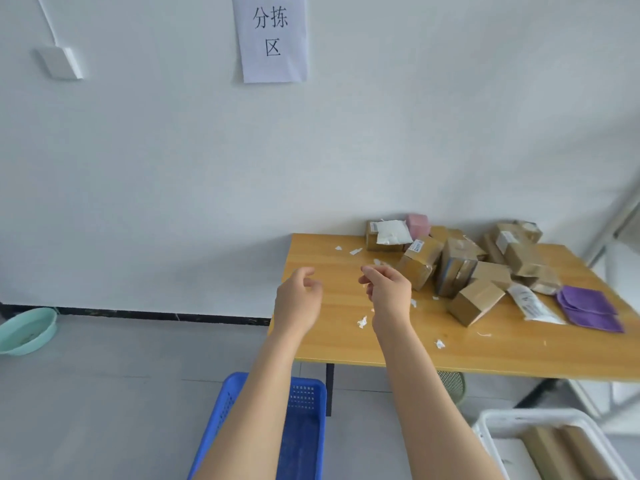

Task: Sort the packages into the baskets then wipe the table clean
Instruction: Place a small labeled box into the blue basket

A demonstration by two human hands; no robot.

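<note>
A heap of brown cardboard packages (pixel 460 268) lies at the back right of the wooden table (pixel 325 344), with a white bag (pixel 393 232) and a pink block (pixel 417 225) on its far side. A white pouch (pixel 535 304) and a purple cloth (pixel 588 308) lie to the right. My left hand (pixel 298 297) hovers over the table's left edge, fingers loosely curled, holding nothing. My right hand (pixel 388 289) hangs just left of the heap, fingers loosely curled and empty. Below, a blue basket (pixel 304 427) sits on the floor, and a white basket (pixel 540 420) holds brown packages.
White paper scraps (pixel 362 322) are scattered over the tabletop. A green basin (pixel 27 329) sits on the floor at far left. A paper sign (pixel 272 36) hangs on the wall. A metal frame (pixel 620 216) stands at the right. A green mesh bin (pixel 452 384) is under the table.
</note>
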